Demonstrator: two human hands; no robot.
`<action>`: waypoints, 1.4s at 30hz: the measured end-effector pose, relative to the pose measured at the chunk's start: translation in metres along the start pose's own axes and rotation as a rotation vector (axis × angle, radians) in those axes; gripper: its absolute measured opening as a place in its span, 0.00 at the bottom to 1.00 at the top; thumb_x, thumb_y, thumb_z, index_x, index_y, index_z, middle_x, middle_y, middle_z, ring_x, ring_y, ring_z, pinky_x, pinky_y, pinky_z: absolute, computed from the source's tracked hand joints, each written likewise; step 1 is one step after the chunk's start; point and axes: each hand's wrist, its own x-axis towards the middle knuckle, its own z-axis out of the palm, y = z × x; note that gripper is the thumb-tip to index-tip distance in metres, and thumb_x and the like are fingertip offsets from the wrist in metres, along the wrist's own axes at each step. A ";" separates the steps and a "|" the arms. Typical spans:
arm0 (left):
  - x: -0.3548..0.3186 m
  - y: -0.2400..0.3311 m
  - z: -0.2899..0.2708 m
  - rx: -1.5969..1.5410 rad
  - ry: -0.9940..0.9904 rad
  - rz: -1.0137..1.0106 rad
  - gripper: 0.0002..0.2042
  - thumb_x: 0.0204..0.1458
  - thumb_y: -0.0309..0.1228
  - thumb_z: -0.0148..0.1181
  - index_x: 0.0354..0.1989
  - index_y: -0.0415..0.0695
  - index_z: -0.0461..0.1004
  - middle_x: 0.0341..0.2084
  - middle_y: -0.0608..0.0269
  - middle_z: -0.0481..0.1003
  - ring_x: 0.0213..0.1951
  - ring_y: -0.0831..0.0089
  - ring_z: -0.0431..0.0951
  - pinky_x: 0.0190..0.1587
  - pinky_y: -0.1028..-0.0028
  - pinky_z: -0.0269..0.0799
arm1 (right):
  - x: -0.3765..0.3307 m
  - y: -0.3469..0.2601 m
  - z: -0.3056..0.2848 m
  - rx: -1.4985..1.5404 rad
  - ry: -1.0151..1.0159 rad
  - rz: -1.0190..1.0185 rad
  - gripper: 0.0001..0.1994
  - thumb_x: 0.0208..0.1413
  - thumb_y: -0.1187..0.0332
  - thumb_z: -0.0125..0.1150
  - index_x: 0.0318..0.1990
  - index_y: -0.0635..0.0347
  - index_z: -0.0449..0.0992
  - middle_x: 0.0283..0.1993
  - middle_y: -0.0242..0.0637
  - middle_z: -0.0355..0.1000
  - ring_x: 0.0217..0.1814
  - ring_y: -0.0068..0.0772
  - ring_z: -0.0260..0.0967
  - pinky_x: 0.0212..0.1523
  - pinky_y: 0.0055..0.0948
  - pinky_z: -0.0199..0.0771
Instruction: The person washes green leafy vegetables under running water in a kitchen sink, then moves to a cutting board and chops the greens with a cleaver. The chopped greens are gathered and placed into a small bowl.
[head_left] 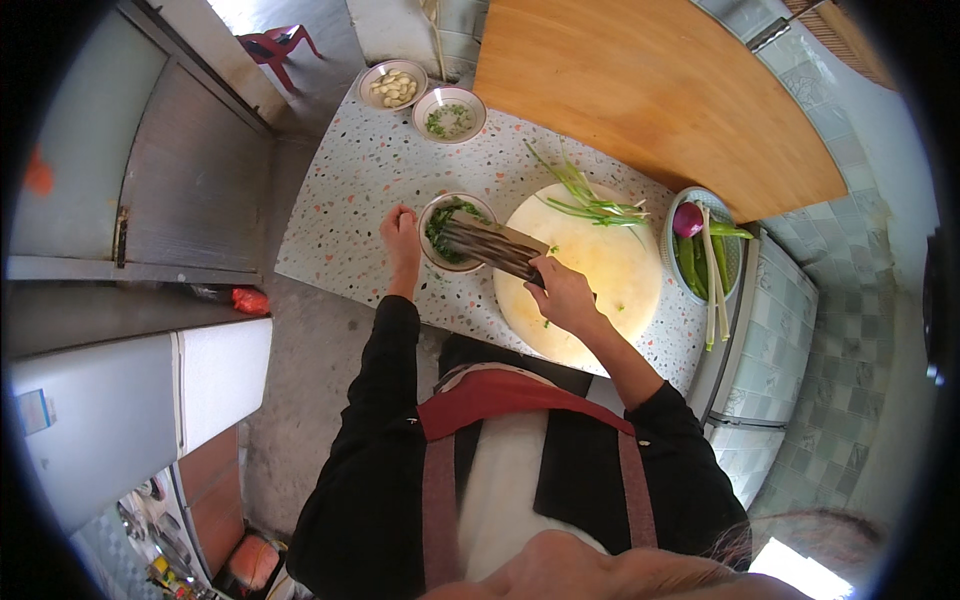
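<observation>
My right hand [562, 292] grips the handle of a broad cleaver [492, 246], whose flat blade lies tilted over a small bowl [432, 250] holding chopped green herbs. My left hand [401, 234] rests on the speckled countertop [350, 190] just left of that bowl, near its rim, fingers curled. To the right of the bowl lies a round pale chopping board [610, 290] with a few whole green onion stalks [590, 203] across its far edge.
Further back stand a bowl of peeled garlic cloves [392, 86] and a bowl with chopped greens [449, 114]. A basket [676, 266] at the right holds a red onion, green chillies and pale stalks. A large wooden board [650, 90] lies behind. Metal cabinets stand at the left.
</observation>
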 end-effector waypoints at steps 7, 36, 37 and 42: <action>-0.039 -0.019 0.033 0.768 -0.268 0.617 0.13 0.57 0.28 0.61 0.49 0.41 0.69 0.48 0.50 0.70 0.48 0.52 0.70 0.50 0.58 0.67 | 0.005 0.007 0.014 -0.193 -0.030 -0.128 0.15 0.52 0.66 0.66 0.45 0.59 0.69 0.37 0.42 0.69 0.39 0.47 0.71 0.42 0.43 0.72; -0.038 -0.026 0.082 0.850 -0.367 0.777 0.04 0.53 0.23 0.62 0.37 0.44 0.76 0.36 0.56 0.75 0.42 0.53 0.74 0.44 0.59 0.70 | -0.249 0.090 0.056 1.073 0.824 1.200 0.18 0.66 0.61 0.58 0.25 0.56 0.64 0.16 0.28 0.61 0.11 0.21 0.56 0.12 0.26 0.56; -0.048 -0.032 0.095 0.752 -0.435 0.723 0.04 0.53 0.22 0.61 0.36 0.43 0.76 0.36 0.56 0.75 0.42 0.53 0.74 0.44 0.59 0.70 | -0.251 0.092 0.066 1.121 0.814 1.187 0.18 0.66 0.61 0.58 0.25 0.56 0.63 0.15 0.27 0.60 0.11 0.21 0.56 0.12 0.25 0.56; -0.089 -0.058 0.161 0.792 -0.736 0.761 0.11 0.56 0.24 0.59 0.47 0.40 0.73 0.52 0.53 0.73 0.56 0.50 0.71 0.61 0.56 0.66 | -0.227 0.075 0.098 1.070 0.678 1.085 0.14 0.65 0.61 0.59 0.28 0.59 0.72 0.16 0.25 0.64 0.15 0.18 0.60 0.14 0.25 0.59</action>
